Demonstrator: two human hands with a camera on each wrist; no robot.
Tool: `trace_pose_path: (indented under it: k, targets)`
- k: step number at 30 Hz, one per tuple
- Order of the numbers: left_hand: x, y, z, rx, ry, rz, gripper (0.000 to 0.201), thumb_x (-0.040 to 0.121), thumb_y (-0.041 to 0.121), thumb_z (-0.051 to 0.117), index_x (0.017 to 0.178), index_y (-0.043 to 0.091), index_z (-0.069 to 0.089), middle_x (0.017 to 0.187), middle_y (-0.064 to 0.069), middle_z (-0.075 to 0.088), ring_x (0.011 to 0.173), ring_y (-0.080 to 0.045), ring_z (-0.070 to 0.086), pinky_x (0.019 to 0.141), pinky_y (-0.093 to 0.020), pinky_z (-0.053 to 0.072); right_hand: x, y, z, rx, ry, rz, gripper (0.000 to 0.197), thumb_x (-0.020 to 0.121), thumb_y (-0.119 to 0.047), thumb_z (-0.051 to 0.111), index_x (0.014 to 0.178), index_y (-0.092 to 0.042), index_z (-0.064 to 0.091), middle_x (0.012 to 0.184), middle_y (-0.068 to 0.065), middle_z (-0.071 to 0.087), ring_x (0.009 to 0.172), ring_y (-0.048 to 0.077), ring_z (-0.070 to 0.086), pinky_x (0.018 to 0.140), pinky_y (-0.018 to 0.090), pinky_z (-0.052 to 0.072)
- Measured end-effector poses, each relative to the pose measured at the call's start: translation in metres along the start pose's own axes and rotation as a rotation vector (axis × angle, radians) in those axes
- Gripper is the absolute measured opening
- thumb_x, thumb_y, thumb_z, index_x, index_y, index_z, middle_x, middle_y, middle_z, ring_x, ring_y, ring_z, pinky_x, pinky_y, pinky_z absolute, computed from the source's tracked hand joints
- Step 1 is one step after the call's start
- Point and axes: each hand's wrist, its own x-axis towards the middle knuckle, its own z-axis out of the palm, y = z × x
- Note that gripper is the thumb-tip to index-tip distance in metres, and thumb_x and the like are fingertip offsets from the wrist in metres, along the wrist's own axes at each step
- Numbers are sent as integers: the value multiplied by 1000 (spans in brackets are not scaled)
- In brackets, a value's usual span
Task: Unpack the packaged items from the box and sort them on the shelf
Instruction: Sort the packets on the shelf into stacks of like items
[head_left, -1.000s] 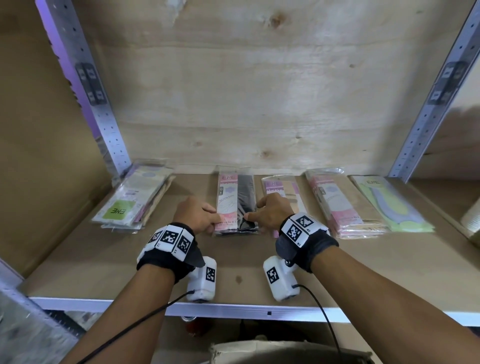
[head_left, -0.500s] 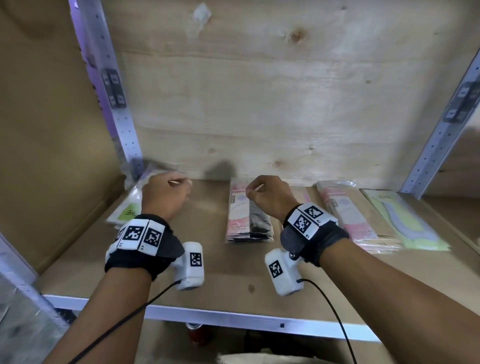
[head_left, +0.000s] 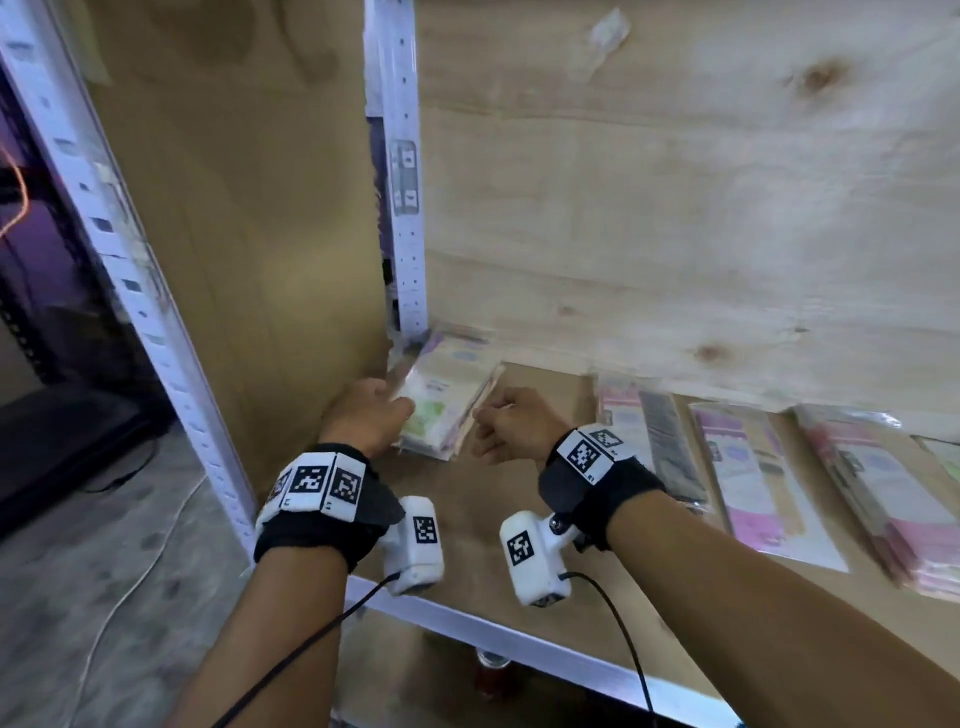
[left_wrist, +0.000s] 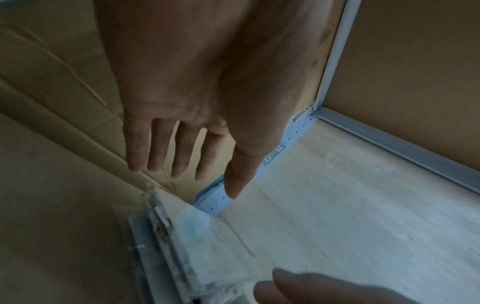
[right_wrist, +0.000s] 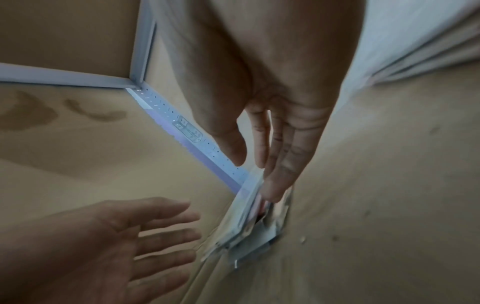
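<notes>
Two hands flank the leftmost stack of packets (head_left: 445, 402) on the wooden shelf (head_left: 483, 514), at its far left corner beside the perforated metal upright (head_left: 402, 208). The left hand (head_left: 363, 415) sits at the stack's left edge with fingers straight and spread, holding nothing; whether it touches the stack cannot be told. The right hand (head_left: 511, 428) is at the stack's right edge, its fingers extended, the fingertips (right_wrist: 272, 191) pressing against the side of the packets without curling round them. The hands are apart, the stack between them. The top packet shows a green patch under clear wrap. To the right along the shelf lie more flat packets in a row: a pink and black packet (head_left: 649, 436), then a purple and tan packet (head_left: 753, 478), then a stack of pink packets (head_left: 893, 493), and a pale green one at the frame's right edge. A brown cardboard panel (head_left: 249, 234) closes the shelf's left side, and plywood (head_left: 675, 208) forms its back.
</notes>
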Motion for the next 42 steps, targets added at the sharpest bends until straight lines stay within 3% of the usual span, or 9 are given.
trace_pose_path:
  k: [4,9,14,18,22,30,33,36,42]
  targets:
    - [2,-4,5,-43,-100,11,38,94,26,61,126,6,65,124,-13,67,104,-28,64,82,-28,42,14,-5,21,115,16,34,17,98,-14,62,95,-1,52,77,18,58,47,23,65,47,34,60]
    - [2,-3,9,5,-94,23,35,94,24,60,125,8,66,123,-11,68,94,-25,63,81,-28,45,28,6,23,-40,89,21,25,87,-10,73,92,-9,49,62,16,59,61,31,63,77,59,59]
    - [-4,3,7,146,-61,32,35,94,29,57,115,4,68,119,-13,68,105,-31,64,88,-35,50,24,21,17,2,124,41,31,81,-1,76,82,-13,48,78,22,72,55,28,66,66,49,62]
    - [-12,6,11,131,-72,10,28,92,28,62,106,5,69,119,-13,68,102,-28,63,85,-31,47,16,22,16,6,89,58,19,84,-4,75,77,-7,58,67,17,71,59,30,68,69,55,61]
    - [-18,12,17,162,-79,12,22,92,26,62,100,8,72,102,-6,67,97,-26,65,82,-31,50,11,19,16,40,14,64,13,83,-13,79,85,-6,68,69,15,72,64,33,70,63,43,62]
    - [-25,16,18,187,-87,-13,16,94,24,60,93,13,72,93,-3,65,82,-21,59,74,-28,46,11,27,1,-79,16,65,14,90,-11,70,83,-14,58,95,19,74,77,36,75,74,53,62]
    - [-25,16,17,229,-74,-23,23,95,19,58,113,8,69,117,-10,66,101,-27,62,80,-30,45,4,23,-14,-362,95,-23,23,88,-16,72,76,-21,52,87,9,72,67,29,72,63,45,62]
    - [-26,15,20,249,-106,-24,31,93,12,60,124,12,63,128,-11,62,113,-29,59,85,-31,45,-6,10,-30,-525,130,-95,14,86,-15,70,94,-17,60,92,16,72,71,29,69,67,44,61]
    - [-23,22,36,411,-143,134,83,88,15,66,157,29,22,157,-15,25,144,-38,27,116,-50,31,-40,-12,-59,-34,-31,-83,20,98,-9,60,117,-3,58,92,18,70,54,15,61,45,24,49]
